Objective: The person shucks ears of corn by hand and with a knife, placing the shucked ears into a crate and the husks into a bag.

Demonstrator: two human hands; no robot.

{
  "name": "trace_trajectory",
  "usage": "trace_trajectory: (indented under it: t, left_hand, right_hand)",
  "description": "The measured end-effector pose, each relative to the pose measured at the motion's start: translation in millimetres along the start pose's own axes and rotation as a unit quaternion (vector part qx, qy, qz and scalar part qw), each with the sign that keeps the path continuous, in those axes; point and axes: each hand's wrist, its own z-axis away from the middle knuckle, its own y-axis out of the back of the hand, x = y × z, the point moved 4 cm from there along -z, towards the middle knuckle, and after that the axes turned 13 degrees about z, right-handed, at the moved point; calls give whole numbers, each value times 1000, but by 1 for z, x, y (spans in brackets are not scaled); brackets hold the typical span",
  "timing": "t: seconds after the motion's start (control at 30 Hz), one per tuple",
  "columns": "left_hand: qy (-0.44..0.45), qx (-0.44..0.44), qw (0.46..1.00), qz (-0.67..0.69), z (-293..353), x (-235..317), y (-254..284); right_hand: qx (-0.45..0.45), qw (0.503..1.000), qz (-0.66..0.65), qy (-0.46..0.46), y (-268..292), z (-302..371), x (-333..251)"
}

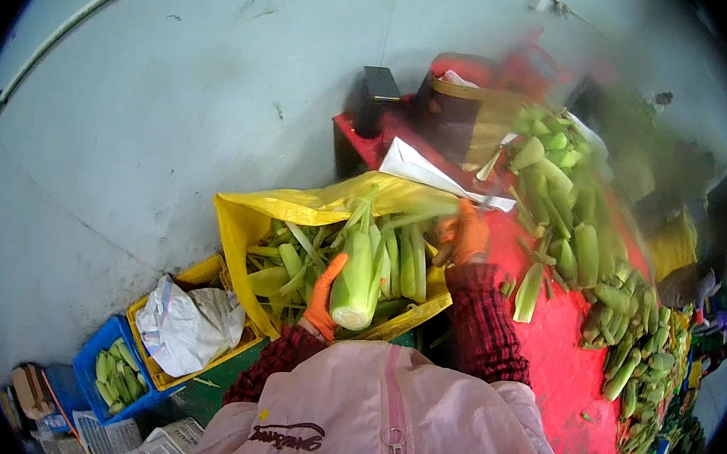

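Head view: 1 green ear of corn (359, 277), wrapped in husk, lies in the grip of the left hand (322, 299), its pale cut end toward the wearer's chest and its leafy tip pointing away. The orange-gloved thumb presses along the ear's left side, the other fingers mostly hidden. Right of and slightly beyond this grip, the right hand (467, 232), also orange-gloved, is blurred and looks curled; I cannot tell whether it closes on anything. Directly beneath the held ear, loose green husks (268, 281) fill a yellow sack (317, 209), whose wide mouth surrounds them. Left of the grip stands a yellow crate (162, 377) with a crumpled white bag (191, 324); farther left, a blue crate (91, 357) holds small green ears (119, 377). Right of both hands, a red surface (556, 352) carries a long heap of green ears (582, 246). Beyond the grip lie a white sheet (429, 169) and a brown basket (459, 119), near the pale wall (176, 98).
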Motion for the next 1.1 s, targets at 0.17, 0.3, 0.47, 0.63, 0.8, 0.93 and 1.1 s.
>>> trace_trajectory:
  t: [0.17,0.3,0.47,0.63,0.8,0.93,1.1]
  left_hand:
    - [-50,23,996,77,-15,19,28]
    - [-38,42,986,155,-20,16,12]
    - [-39,7,989,144,-23,17,24]
    - [-52,-70,987,134,-23,19,28]
    - [-14,-43,999,-17,6,20,-7]
    - [-26,-29,999,-36,18,24,-4]
    - [-77,-21,996,31,-3,32,-8]
  right_hand:
    - [-326,928,173,49,-44,66,-11]
    - [-338,787,361,368,-82,125,-6]
    - [-315,767,363,426,-85,129,-14]
    - [-290,831,328,344,-87,115,2]
    - [-170,976,122,62,-52,34,-10]
    - [-8,999,33,2,7,-30,-25]
    - [-359,924,120,62,-59,79,-11]
